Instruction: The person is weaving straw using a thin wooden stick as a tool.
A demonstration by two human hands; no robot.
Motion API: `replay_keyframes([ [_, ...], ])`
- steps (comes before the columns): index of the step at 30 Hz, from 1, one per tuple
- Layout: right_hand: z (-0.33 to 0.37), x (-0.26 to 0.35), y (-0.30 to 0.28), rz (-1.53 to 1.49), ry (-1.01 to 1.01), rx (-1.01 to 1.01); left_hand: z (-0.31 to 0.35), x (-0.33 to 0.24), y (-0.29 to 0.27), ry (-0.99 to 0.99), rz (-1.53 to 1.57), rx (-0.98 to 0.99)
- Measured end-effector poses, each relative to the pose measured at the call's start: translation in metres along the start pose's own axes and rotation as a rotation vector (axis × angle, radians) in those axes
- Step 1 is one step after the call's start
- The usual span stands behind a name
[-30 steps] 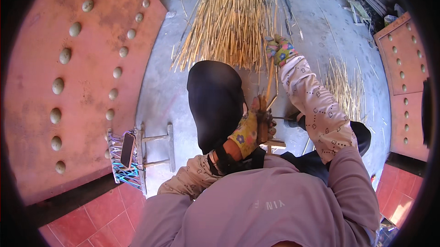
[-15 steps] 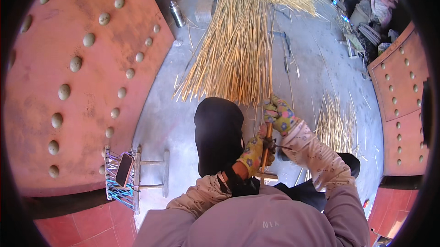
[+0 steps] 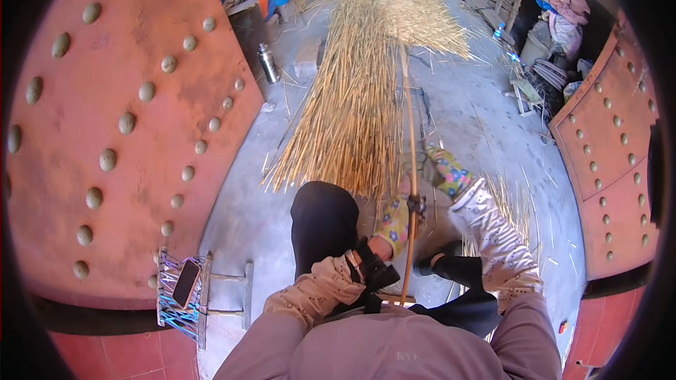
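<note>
A long tan reed stalk [image 3: 410, 126] stretches from near my lap out over the straw pile, passing between my hands. My left hand [image 3: 394, 225], in a yellow floral glove, closes on the stalk beside a small dark fitting [image 3: 416, 205], whose kind I cannot make out. My right hand [image 3: 443, 169], gloved alike with a grey palm, is beside the stalk a little farther out; motion smears its fingers. Ahead of my knees lies the large pile of reed stalks [image 3: 352, 112], cut ends toward me.
More stalks [image 3: 510, 211] lie on the floor at right. A metal flask [image 3: 268, 63] stands by the studded red door [image 3: 162, 119] on the left. A phone [image 3: 186, 283] rests on a corded stool [image 3: 204, 302]. Another red door [image 3: 609, 147] and piled cloths [image 3: 563, 0] are at right.
The view has tilted up, showing more of the far floor. A long stalk now reaches out over the pile, where a shorter piece showed between my hands before. My right hand has become blurred.
</note>
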State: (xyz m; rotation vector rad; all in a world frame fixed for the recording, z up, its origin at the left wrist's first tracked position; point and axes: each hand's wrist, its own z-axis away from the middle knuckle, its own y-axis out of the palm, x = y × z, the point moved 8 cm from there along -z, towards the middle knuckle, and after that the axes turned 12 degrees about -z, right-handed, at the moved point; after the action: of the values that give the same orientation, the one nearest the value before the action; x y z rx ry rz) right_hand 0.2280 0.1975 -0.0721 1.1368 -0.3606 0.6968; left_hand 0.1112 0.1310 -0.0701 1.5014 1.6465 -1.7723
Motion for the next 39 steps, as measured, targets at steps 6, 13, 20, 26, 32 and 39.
replay_keyframes([
  [6,0.095,-0.018,-0.099,0.404,-0.054,-0.385,-0.071,-0.021,0.014,-0.652,1.145,-0.004],
  [13,0.177,-0.013,-0.062,0.306,-0.236,-0.186,-0.084,-0.056,0.066,-0.596,1.153,-0.169],
  [20,0.377,-0.053,-0.123,0.351,-0.071,-0.394,-0.127,-0.041,0.070,-0.717,1.364,-0.140],
  [26,0.455,-0.079,-0.258,0.036,-0.052,-0.333,-0.100,-0.078,0.117,-0.729,1.354,-0.103],
  [32,0.357,-0.040,-0.140,1.242,0.175,-0.146,-0.104,-0.068,0.105,-0.719,1.376,-0.123],
  [39,0.268,0.034,-0.054,0.802,-0.442,-0.256,-0.078,-0.093,0.106,-0.685,1.295,-0.152],
])
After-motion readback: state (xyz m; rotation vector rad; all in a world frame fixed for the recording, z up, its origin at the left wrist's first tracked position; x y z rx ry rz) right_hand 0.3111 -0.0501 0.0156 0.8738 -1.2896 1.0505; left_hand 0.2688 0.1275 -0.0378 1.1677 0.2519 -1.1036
